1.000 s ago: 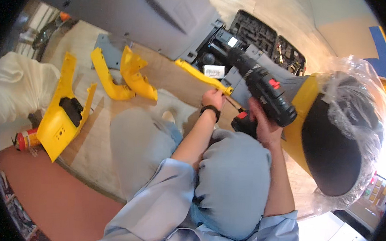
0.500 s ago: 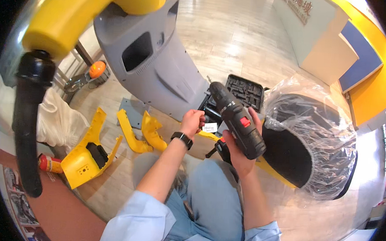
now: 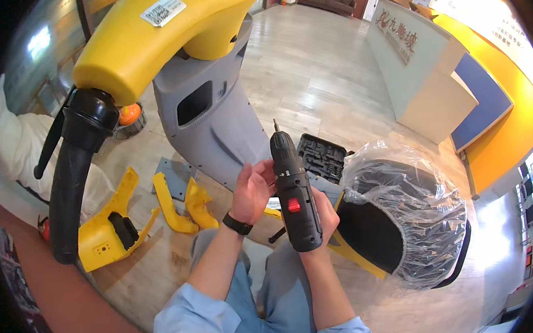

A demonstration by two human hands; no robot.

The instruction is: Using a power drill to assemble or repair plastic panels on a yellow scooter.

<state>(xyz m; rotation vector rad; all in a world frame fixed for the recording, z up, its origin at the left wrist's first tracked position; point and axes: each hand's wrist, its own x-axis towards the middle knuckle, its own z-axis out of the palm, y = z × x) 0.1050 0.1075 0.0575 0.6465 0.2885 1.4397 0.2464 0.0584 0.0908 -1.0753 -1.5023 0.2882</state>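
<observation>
My right hand (image 3: 321, 219) grips a black cordless drill (image 3: 295, 199) with a red switch, held upright with a bit pointing up. My left hand (image 3: 253, 190) is beside the drill's chuck, palm turned up and fingers loosely apart, with nothing seen in it. Behind them stands a grey vehicle body (image 3: 208, 120) topped by a yellow handlebar cover (image 3: 134, 36) with a black grip (image 3: 68, 209). A yellow strip (image 3: 273, 212) lies low behind my hands, partly hidden. A black seat (image 3: 366, 237) in clear plastic wrap is at my right.
Yellow panels (image 3: 175, 213) and a grey plate (image 3: 178, 170) lie on the floor at left, beside white fabric (image 3: 17, 145). An open black tool case (image 3: 319, 157) is behind the drill. A reception counter (image 3: 412, 84) stands at back right, a sofa (image 3: 325, 2) farther back.
The view has tilted upward. My right hand has swung the drill upright and toward the middle. My left hand has left the yellow strip and moved up beside the drill, its fingers loosened.
</observation>
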